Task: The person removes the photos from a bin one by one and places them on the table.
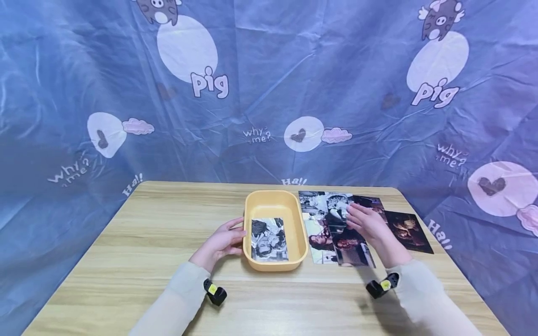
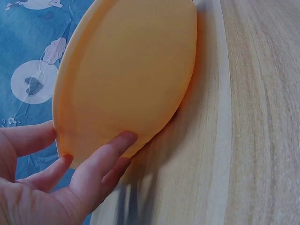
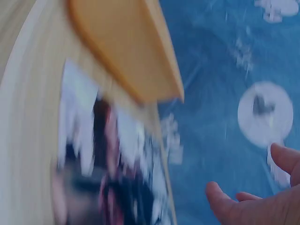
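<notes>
A yellow plastic tray (image 1: 297, 249) stands near the middle of the table, with a black-and-white photo (image 1: 269, 240) lying inside it. My left hand (image 1: 224, 241) is at the tray's left side. In the left wrist view its spread fingers (image 2: 105, 152) rest against the outer wall and rim. Over the photos to the right of the tray is my right hand (image 1: 370, 225). Fingers apart and nothing in its grasp, it appears raised above them in the right wrist view. Below it are a dark photo (image 1: 350, 247) and a black-and-white photo (image 1: 339, 205), partly covered by the fingers.
Beside the tray lie a photo of a long-haired person (image 1: 321, 242) and another black-and-white photo (image 1: 313, 203). Farther right is a dark brownish photo (image 1: 407, 231). Behind the wooden table (image 1: 168, 210) hangs a blue printed curtain (image 1: 260, 102).
</notes>
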Demonstrator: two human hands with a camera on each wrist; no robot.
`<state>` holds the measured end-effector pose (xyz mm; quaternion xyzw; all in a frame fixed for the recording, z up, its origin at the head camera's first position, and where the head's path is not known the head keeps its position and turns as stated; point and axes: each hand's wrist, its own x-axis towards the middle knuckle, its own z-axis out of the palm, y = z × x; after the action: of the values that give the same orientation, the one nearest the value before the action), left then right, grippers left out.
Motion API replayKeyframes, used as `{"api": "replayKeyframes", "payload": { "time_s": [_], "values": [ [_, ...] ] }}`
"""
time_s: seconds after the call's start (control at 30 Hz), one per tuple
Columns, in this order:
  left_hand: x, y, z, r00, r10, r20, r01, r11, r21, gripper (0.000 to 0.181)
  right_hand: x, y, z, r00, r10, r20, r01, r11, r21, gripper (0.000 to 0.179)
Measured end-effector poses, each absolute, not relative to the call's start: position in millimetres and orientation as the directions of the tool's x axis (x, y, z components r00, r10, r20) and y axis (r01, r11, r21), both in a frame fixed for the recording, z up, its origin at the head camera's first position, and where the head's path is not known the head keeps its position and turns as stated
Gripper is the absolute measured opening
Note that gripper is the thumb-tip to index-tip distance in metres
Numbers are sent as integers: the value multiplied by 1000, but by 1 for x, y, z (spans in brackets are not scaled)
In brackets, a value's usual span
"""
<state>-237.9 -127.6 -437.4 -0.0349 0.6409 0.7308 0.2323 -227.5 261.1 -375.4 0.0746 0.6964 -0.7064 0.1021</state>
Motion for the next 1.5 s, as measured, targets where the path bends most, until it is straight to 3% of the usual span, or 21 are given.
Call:
{"api": "replayKeyframes", "payload": {
  "time_s": [0.3,0.63,0.97,1.33,1.5],
  "values": [
    [-240,-128,-436,-890,287,-354,-389,-75,918,62,-244,185,-368,-962,-122,-245,255,-72,-964,64],
    [-240,-127,-435,-885,292,-363,-397,-66,915,61,-240,122,-389,-945,-181,-272,285,-50,-957,59],
    [-237,-125,-434,-887,285,-363,-394,-57,918,63,-231,101,-409,-916,-122,-383,374,91,-923,67],
    [-238,-124,-436,-887,283,-364,-398,-70,915,63,-236,91,-415,-886,-26,-464,463,27,-886,68],
    [-237,-124,-436,-887,288,-361,-396,-72,915,63,-235,90,-420,-907,-18,-422,421,17,-907,67]
  ]
}}
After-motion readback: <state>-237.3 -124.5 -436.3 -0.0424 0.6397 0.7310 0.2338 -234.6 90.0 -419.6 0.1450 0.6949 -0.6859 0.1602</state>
